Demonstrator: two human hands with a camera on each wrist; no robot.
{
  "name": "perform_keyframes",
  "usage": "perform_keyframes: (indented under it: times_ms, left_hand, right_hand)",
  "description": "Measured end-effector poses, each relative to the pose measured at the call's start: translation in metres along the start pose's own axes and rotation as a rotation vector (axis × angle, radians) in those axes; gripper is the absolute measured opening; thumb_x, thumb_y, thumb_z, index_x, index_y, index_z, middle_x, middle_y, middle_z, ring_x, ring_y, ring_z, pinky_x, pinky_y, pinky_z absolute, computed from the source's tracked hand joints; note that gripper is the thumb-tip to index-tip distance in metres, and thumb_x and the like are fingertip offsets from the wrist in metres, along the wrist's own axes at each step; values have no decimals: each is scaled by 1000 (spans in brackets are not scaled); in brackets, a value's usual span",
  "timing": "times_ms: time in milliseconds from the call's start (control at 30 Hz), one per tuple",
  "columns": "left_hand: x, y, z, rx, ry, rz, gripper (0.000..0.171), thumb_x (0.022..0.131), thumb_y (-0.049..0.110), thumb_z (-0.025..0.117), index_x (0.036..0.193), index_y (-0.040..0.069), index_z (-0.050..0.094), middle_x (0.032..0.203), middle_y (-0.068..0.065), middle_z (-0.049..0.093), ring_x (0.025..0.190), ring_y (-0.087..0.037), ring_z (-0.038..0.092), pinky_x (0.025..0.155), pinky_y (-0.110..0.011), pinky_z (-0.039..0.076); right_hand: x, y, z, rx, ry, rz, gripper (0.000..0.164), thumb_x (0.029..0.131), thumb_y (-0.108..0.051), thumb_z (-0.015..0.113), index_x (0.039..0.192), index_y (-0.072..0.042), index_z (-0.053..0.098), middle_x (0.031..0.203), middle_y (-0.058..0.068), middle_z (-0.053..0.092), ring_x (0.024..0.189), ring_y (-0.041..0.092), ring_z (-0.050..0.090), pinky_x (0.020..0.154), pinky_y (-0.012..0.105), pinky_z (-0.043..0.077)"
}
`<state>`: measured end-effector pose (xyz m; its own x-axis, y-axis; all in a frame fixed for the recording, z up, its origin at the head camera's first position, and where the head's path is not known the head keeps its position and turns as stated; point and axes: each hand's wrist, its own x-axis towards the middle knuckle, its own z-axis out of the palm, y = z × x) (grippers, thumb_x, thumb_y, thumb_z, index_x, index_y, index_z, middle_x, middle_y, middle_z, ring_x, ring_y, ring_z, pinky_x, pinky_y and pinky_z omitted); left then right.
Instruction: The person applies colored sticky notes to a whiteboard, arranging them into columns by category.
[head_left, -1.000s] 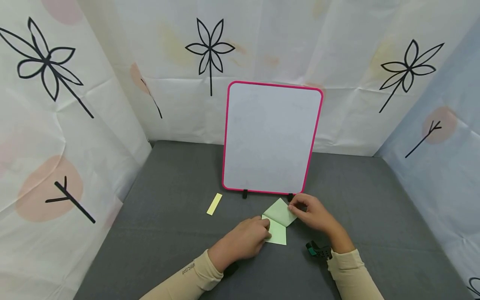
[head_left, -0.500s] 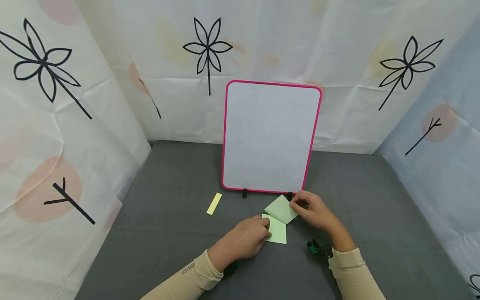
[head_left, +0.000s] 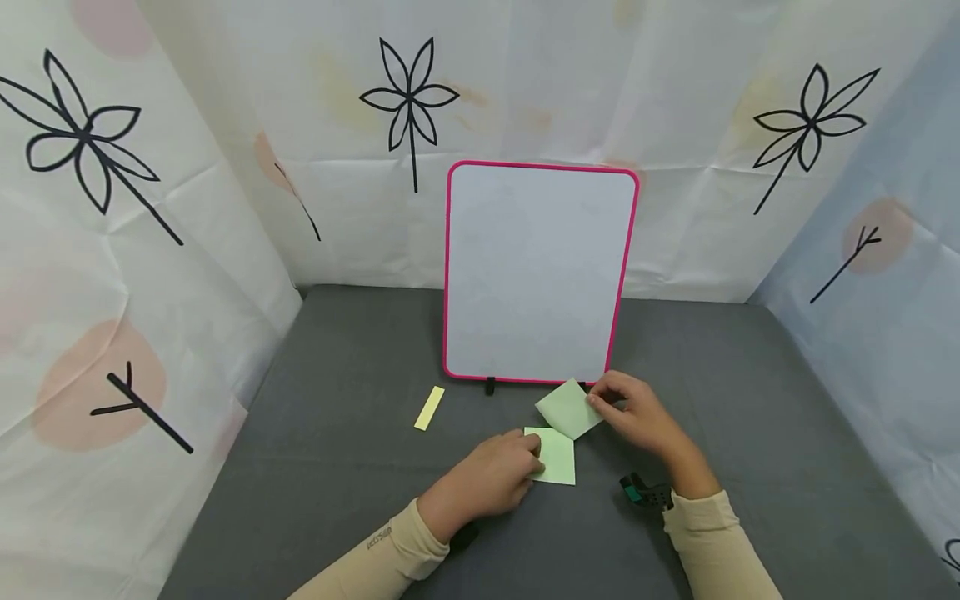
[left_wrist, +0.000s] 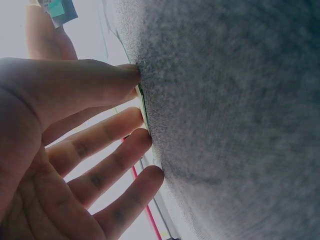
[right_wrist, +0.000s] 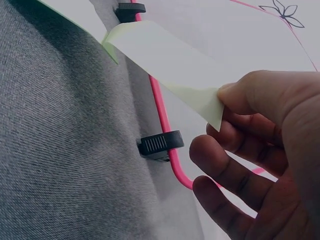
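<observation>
Low in the head view, my left hand (head_left: 491, 473) holds the left edge of a pale green sticky note (head_left: 557, 460) lying on the grey cloth; whether it is one sheet or a pad I cannot tell. In the left wrist view the thumb (left_wrist: 120, 80) and fingers are at its thin edge, fingertips against the cloth. My right hand (head_left: 633, 410) pinches the right corner of a second green sticky note (head_left: 570, 408), raised and tilted. The right wrist view shows this raised sheet (right_wrist: 160, 57) bent, its far end meeting the lower note (right_wrist: 80, 12).
A pink-framed whiteboard (head_left: 540, 267) stands behind the hands on black clips (right_wrist: 160, 144). A narrow yellow paper strip (head_left: 429, 408) lies left of the notes on the grey-covered table (head_left: 337, 358). Patterned white cloth (head_left: 322, 208) walls the back and sides.
My right hand has moved up and slightly right with the upper green note, which now overlaps the lower note less, meeting it near a corner. The left hand stays nearly in place.
</observation>
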<state>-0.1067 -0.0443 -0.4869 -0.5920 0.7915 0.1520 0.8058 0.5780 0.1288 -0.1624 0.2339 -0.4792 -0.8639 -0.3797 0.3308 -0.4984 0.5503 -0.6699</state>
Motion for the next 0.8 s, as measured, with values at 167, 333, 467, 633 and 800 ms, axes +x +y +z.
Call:
perform_keyframes:
  times_ms: [167,333,467,633,800]
  left_hand:
    - [0,0,0,-4,18,2,24,87,4,73,76,25,75,85,5,56,69,-10,38,57,-20,29]
    - [-1,1,-1,-4,23,8,23,85,4,75,76,24,75,84,5,56,69,-10,38,57,-20,30]
    - [-2,1,0,-10,27,10,26,84,2,73,72,25,72,84,6,56,68,-10,37,56,-19,28]
    - [-2,1,-1,-33,25,8,29,83,0,72,69,25,68,82,6,54,68,-10,34,57,-18,26]
    - [-2,2,-2,-27,23,3,26,83,4,77,70,25,69,83,6,53,68,-9,34,56,-19,26]
  right_hand:
    - [1,0,-4,1,14,10,7,99,-6,73,97,0,75,93,3,68,77,5,59,70,24,55]
    - [0,-3,-5,18,31,7,6,98,-1,72,95,-5,74,90,1,67,73,6,56,64,24,50]
    - [0,-6,-7,20,77,-25,13,95,6,72,95,-7,74,88,1,66,70,6,53,61,24,48]
    - [1,-8,-11,8,159,-53,12,95,8,71,95,-3,74,88,5,68,70,7,58,64,20,49]
    - [1,-7,-16,31,221,20,6,101,4,65,105,2,70,91,14,70,70,12,68,65,20,55]
